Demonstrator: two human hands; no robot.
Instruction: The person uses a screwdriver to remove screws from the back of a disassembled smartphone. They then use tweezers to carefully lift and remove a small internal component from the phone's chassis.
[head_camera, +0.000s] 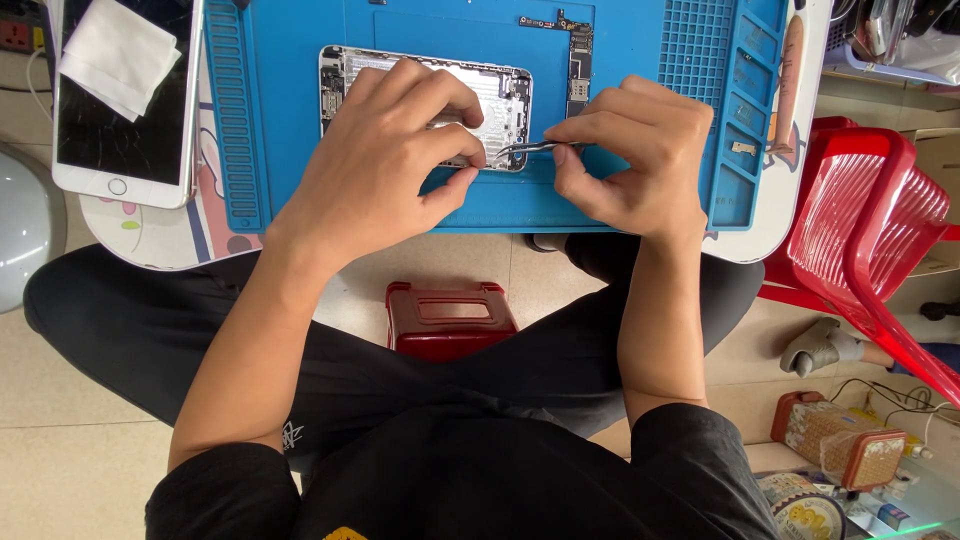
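An opened silver phone housing (500, 95) lies on a blue work mat (290, 120). My left hand (385, 160) rests over the housing and presses its near edge, fingers curled on it. My right hand (635, 160) pinches metal tweezers (530, 148) whose tips point left at the housing's lower right corner. A narrow circuit board (578, 55) lies on the mat just right of the housing.
A white phone with a cracked screen (125, 130) and a folded cloth (115, 50) on it lies at the left of the small table (780, 225). Red plastic chairs (870, 230) stand to the right, a red stool (450, 320) between my legs, boxes (840, 435) at lower right.
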